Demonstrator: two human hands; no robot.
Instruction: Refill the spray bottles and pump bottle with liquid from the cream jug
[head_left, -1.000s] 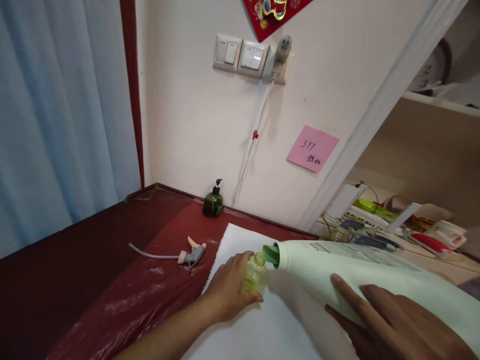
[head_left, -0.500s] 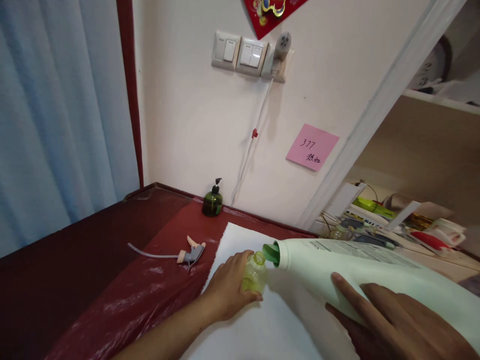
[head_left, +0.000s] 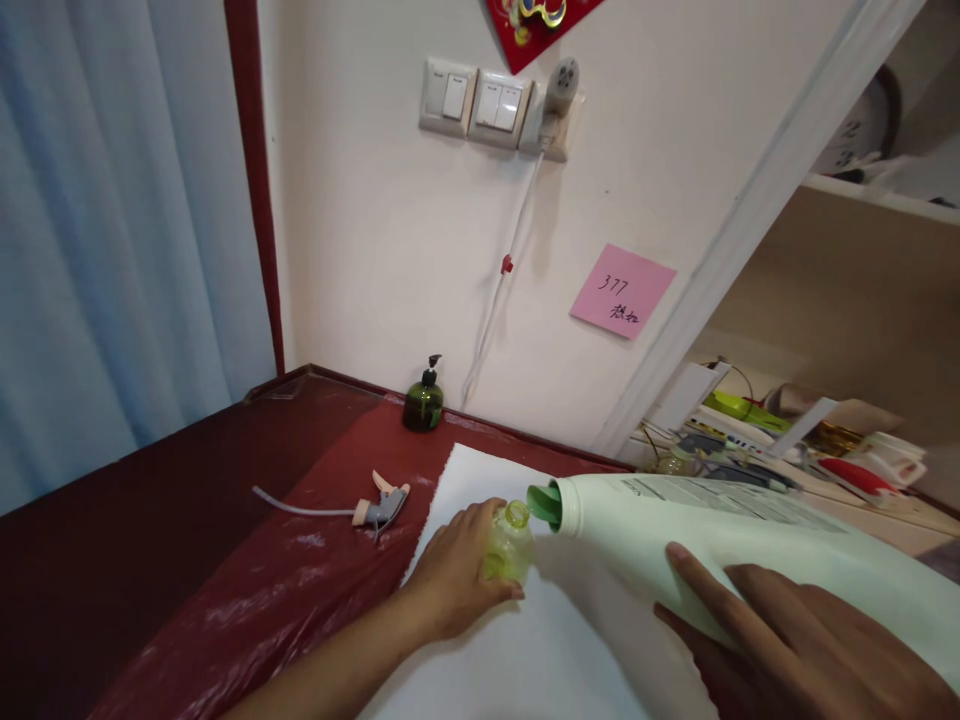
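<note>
While a pale blue curtain (head_left: 112, 230) fills the left of the frame and a cream wall (head_left: 390, 260) rises behind, a dark red counter (head_left: 187, 520) runs across the lower half, a white sheet (head_left: 525, 650) spread over its lower middle. Tipped almost flat, a large white jug (head_left: 720, 545) reaches in from the lower right, its green spout (head_left: 545, 503) pointing left and sitting just beside the open mouth of a small yellow-green bottle (head_left: 508, 543) that stands upright on the sheet at lower centre. At the bottom right corner, the right hand (head_left: 795, 650) lies against the jug's side with its fingers stretched along the white body; whether its grip closes round the far side cannot be told. Coming up from the bottom edge, the left hand (head_left: 457, 580) wraps the small bottle, fingers and thumb pressed round its body. To the left of that hand, a grey spray trigger (head_left: 382, 505) with its thin tube lies on the red cover. Farther back, by the wall, stands a dark green pump bottle (head_left: 424, 400). At upper centre sit wall switches (head_left: 472, 100) and a plugged-in charger (head_left: 559, 95), its cable trailing down; a pink sticky note (head_left: 622, 292) hangs at centre right. Cluttered shelves (head_left: 787, 450) occupy the right edge.
</note>
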